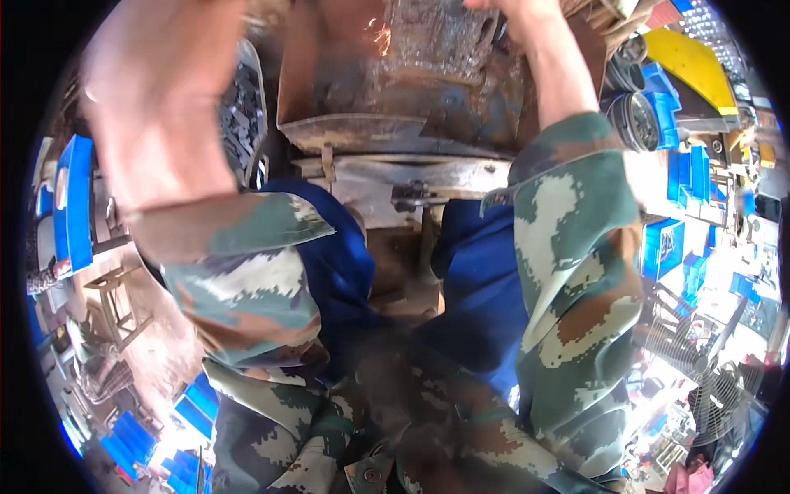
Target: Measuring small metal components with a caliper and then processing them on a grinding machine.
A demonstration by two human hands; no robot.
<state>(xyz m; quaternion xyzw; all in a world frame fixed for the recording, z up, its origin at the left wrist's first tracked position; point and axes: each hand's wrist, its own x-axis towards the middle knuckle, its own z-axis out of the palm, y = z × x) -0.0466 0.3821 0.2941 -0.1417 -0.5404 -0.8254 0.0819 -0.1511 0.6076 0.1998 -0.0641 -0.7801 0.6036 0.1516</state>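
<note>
My left hand (164, 49) is raised at the upper left, close to the camera and smeared by motion; its fingers cannot be made out. At the top edge, my right hand (527, 10) reaches over the far right side of a rusty metal tray (354, 132). Its fingertips are mostly cut off by the picture's edge, and whatever it may hold is hidden. Rough grey spatter (436, 41) coats the middle of the tray. Small orange sparks (380, 37) show between my hands, left of that spatter.
A container of small dark metal pieces (241, 119) stands beside my left forearm. Round metal canisters (632, 119) and blue bins (661, 90) stand at the right, near a yellow panel (687, 66). A fan (712, 379) is at lower right, a wooden stool (115, 300) at left.
</note>
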